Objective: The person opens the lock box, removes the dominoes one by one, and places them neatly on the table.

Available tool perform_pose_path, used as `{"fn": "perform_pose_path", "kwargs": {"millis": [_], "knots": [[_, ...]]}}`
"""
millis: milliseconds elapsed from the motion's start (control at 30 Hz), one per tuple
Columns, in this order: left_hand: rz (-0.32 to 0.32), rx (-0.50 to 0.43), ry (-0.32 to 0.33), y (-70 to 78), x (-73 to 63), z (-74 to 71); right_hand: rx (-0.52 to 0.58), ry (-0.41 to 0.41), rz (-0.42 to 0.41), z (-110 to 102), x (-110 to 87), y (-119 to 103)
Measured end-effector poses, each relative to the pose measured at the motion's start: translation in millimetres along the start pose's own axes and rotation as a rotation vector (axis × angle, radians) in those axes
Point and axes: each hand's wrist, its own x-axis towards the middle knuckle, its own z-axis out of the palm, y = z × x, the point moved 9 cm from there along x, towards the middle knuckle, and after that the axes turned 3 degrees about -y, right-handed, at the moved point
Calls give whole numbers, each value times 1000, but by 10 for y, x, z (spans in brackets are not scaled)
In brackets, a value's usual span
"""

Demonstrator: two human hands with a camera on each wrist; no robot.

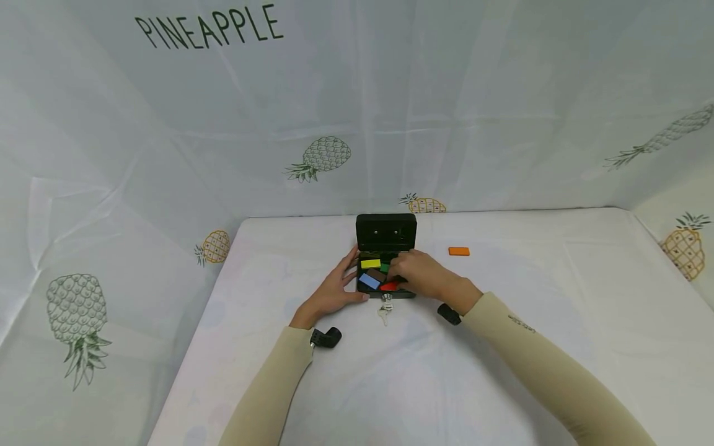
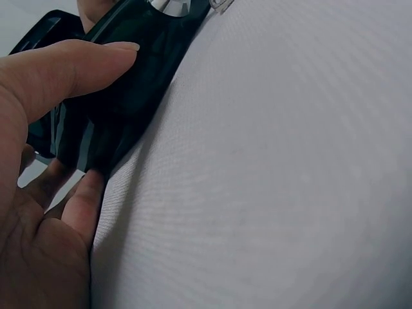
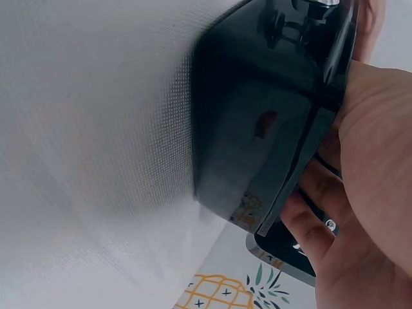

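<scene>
One open black box (image 1: pixel 385 243) sits on white cloth (image 1: pixel 558 297) before pineapple-printed sheeting (image 1: pixel 446 93).

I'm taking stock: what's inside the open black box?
Inside the black box: yellow block, blue block, brown block, green block, red block. Whatever the right hand covers can't be seen.

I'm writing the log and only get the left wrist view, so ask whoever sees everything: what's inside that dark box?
Observer: The head view shows coloured blocks in the box, a yellow block and a blue block among them.
Operator: Any block outside it?
Observer: Yes, an orange block lies on the table, to the right of the box and apart from it.
Operator: And what is the right hand doing?
Observer: The right hand reaches into the open box; I can't tell whether its fingers pinch anything.
</scene>
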Motion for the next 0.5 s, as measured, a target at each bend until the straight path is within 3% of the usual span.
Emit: {"fn": "perform_pose_path", "kwargs": {"millis": [367, 500], "knots": [[4, -13, -7, -35, 6, 5, -28, 34, -6, -5, -27, 33], [-2, -4, -8, -35, 7, 9, -21, 104, -2, -86, -101, 60]]}}
